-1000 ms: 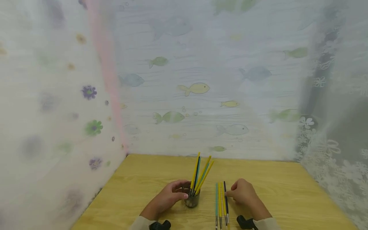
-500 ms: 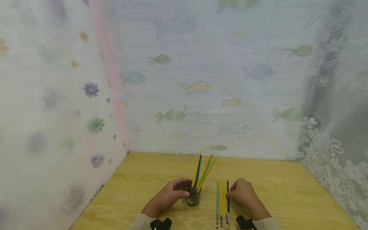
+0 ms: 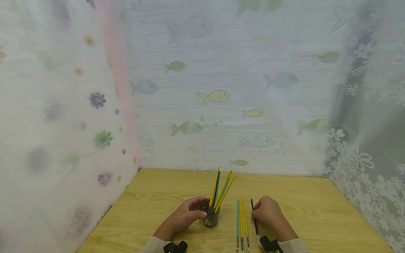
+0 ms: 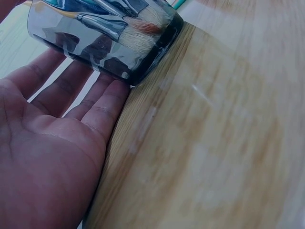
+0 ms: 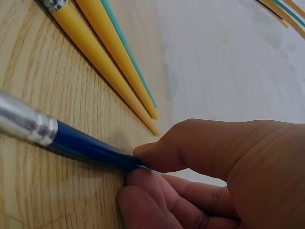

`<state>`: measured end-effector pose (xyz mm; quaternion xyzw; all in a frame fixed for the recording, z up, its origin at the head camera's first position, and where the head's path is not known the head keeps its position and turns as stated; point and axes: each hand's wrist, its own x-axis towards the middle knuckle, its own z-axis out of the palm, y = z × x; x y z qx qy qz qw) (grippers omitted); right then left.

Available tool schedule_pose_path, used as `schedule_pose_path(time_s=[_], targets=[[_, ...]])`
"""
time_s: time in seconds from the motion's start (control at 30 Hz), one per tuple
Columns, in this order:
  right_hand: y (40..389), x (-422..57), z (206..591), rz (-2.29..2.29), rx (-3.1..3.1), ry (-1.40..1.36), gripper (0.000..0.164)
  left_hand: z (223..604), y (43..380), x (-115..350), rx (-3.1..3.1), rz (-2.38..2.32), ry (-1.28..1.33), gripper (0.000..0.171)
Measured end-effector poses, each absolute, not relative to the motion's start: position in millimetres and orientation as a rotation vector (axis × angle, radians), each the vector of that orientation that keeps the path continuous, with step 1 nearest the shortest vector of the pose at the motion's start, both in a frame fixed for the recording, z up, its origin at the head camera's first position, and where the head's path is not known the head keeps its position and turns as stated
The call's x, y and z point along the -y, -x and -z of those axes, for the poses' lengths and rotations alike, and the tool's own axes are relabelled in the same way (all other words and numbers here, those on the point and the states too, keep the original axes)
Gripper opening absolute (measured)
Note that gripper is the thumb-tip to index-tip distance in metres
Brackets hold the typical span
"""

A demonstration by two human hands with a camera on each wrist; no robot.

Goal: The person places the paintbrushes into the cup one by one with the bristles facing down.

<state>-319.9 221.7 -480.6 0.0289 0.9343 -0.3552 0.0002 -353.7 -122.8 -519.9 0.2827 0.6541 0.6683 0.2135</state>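
My left hand (image 3: 185, 216) holds a smoky dark glass (image 3: 210, 221) upright on the table, thumb at the front and fingers round the far side. Several paintbrushes (image 3: 218, 189) with yellow, teal and dark blue handles lean in it; in the left wrist view their pale bristles (image 4: 138, 40) point down inside. Between thumb and forefinger, my right hand (image 3: 268, 213) pinches the handle of a dark blue paintbrush (image 5: 90, 148) with a silver ferrule. This brush slants slightly beside a row of one teal paintbrush (image 3: 238, 219) and two yellow paintbrushes (image 3: 243, 220).
The wooden table (image 3: 171, 186) reaches back to a pale fish-print curtain (image 3: 202, 105). A flowered curtain (image 3: 63, 140) borders the left side and a lacy one (image 3: 364, 168) the right. Black wrist mounts (image 3: 175, 247) sit at both cuffs.
The dark blue paintbrush has moved right, away from the yellow ones, with my right hand pinching it, and its ferrule end has swung right. My left hand stays on the glass.
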Motion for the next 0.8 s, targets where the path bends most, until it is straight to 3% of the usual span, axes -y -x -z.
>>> schedule_pose_path(time_s=[0.13,0.33,0.63,0.8], targets=[[318.5,-223.3,480.1,1.117,-2.939,-0.104,0.009,520.8,354.9,122.5,-1.801,-1.855,-0.79,0.054],[317.8,-221.7,481.1,1.182,-2.928,-0.068,0.02,523.8,357.7,122.0,-1.799,-1.841,-0.8,0.054],[323.9,-225.4,485.9,1.193,-2.92,-0.127,0.014,523.0,355.2,121.9,-1.828,-1.857,-0.796,0.055],[325.6,-228.6,486.1,1.25,-2.89,-0.159,0.024,522.3,354.7,120.6,-1.841,-1.859,-0.8,0.054]])
